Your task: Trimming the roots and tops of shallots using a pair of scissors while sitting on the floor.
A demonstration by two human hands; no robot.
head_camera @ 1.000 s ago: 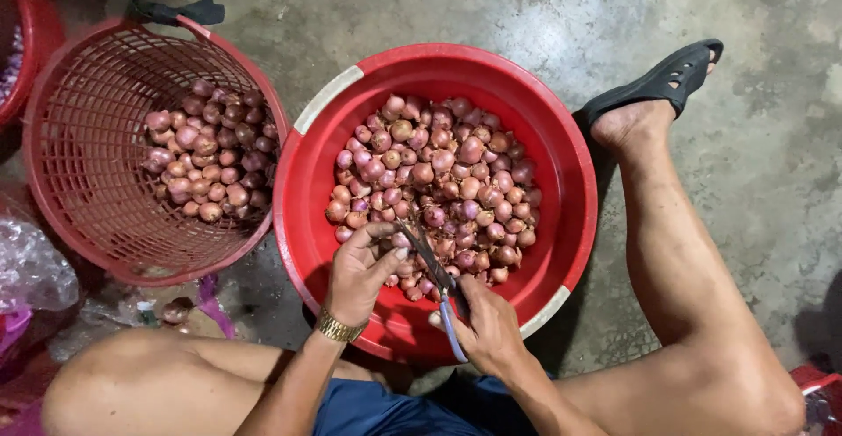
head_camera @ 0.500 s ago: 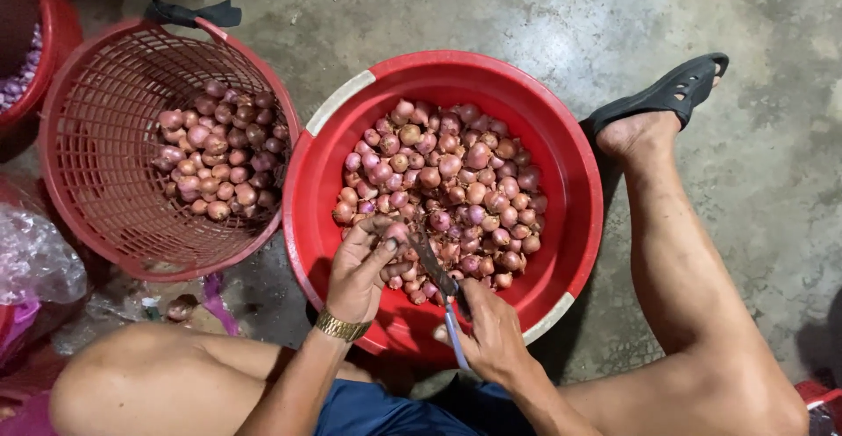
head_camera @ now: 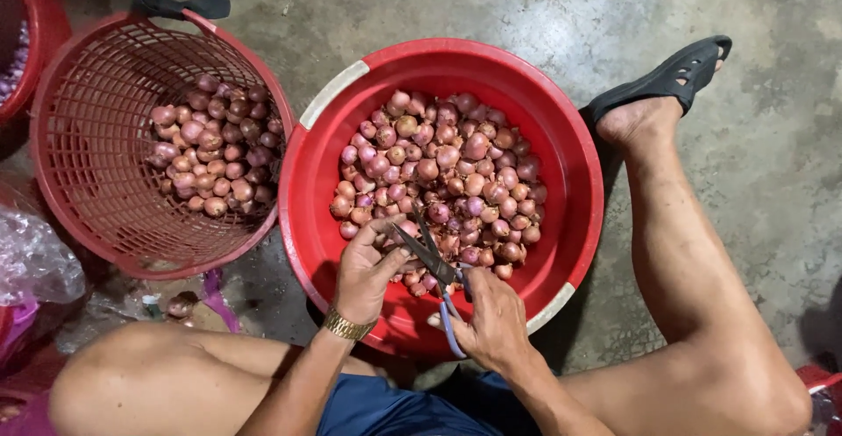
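A round red tub [head_camera: 579, 173] sits on the floor between my legs, holding a heap of shallots [head_camera: 447, 173]. My left hand [head_camera: 367, 269], with a gold watch at the wrist, pinches one shallot [head_camera: 405, 228] over the near side of the tub. My right hand [head_camera: 491, 324] grips blue-handled scissors [head_camera: 430, 256], whose blades are parted and point at that shallot. Both hands hover above the tub's near rim.
A red mesh basket [head_camera: 96, 217] with several shallots [head_camera: 210, 155] stands to the left, touching the tub. Another red container [head_camera: 44, 32] is at the far left edge. A clear plastic bag [head_camera: 31, 260] lies lower left. My right foot wears a black sandal [head_camera: 675, 76] on concrete.
The view has shifted slightly. My hands stay over the tub's near side, and the scissor blades have moved closer to the shallot in my left hand.
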